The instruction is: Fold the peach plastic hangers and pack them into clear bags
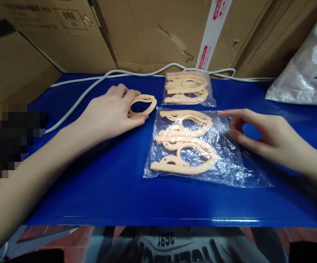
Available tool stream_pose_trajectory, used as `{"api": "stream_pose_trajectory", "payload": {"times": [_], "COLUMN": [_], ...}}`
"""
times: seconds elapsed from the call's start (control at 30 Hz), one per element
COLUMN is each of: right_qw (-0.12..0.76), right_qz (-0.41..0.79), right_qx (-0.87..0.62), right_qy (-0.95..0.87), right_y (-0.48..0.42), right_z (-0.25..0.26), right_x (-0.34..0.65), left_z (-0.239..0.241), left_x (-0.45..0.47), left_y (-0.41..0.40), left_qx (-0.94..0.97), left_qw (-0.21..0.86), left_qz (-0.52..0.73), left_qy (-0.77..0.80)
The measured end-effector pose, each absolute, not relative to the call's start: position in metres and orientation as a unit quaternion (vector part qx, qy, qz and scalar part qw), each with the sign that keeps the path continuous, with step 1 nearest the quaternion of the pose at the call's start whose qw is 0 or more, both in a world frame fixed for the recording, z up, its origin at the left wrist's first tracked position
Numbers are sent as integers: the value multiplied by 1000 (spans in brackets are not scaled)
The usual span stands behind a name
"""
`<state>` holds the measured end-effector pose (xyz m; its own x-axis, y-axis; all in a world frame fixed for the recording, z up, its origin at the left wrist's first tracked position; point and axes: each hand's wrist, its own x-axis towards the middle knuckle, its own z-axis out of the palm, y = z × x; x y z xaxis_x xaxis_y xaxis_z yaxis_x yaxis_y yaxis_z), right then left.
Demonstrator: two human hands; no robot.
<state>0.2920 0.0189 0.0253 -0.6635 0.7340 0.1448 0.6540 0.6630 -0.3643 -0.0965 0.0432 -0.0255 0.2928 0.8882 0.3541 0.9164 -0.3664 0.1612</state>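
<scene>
My left hand [111, 111] lies on the blue table [106, 182], its fingers closed on a loose peach plastic loop piece [146, 99]. To its right lies a clear plastic bag [229, 160] holding several peach plastic hanger parts [185, 146]. My right hand [262, 133] hovers at that bag's right edge with fingers spread and slightly curled, its index fingertip at the bag's upper right corner; nothing is in it. A second, smaller bag of the same peach parts [187, 87] lies farther back.
A white cable [92, 87] runs along the table's back edge and down the left side. Cardboard boxes [153, 33] stand behind the table. A crumpled white plastic sack [308, 69] sits at the back right. A pixelated patch covers the left edge.
</scene>
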Motion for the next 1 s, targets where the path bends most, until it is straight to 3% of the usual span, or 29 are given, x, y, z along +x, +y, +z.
{"api": "stream_pose_trajectory", "payload": {"times": [0.1, 0.2, 0.37, 0.6, 0.73, 0.9, 1.0], "right_qw": [171, 211, 246, 209, 209, 278, 235], "right_qz": [65, 64, 132, 263, 320, 378, 387], "right_qx": [-364, -360, -345, -292, -296, -347, -304], "right_qy": [-913, -906, -896, -895, -875, -812, -838], "right_y": [17, 12, -4, -17, -18, -21, -21], "right_z": [28, 30, 35, 41, 39, 41, 46], "right_x": [293, 291, 281, 269, 267, 270, 269], "left_z": [-12, 2, 9, 7, 6, 5, 5], "left_x": [-83, -69, -54, -33, -26, -24, -23], "left_y": [36, 23, 3, -21, -28, -28, -28], "left_qx": [-777, -777, -830, -907, -916, -925, -932], "left_qw": [25, 62, 111, 136, 96, 55, 60], "left_qz": [-162, -154, -227, -304, -300, -263, -245], "left_qy": [-608, -607, -497, -257, -248, -268, -260]}}
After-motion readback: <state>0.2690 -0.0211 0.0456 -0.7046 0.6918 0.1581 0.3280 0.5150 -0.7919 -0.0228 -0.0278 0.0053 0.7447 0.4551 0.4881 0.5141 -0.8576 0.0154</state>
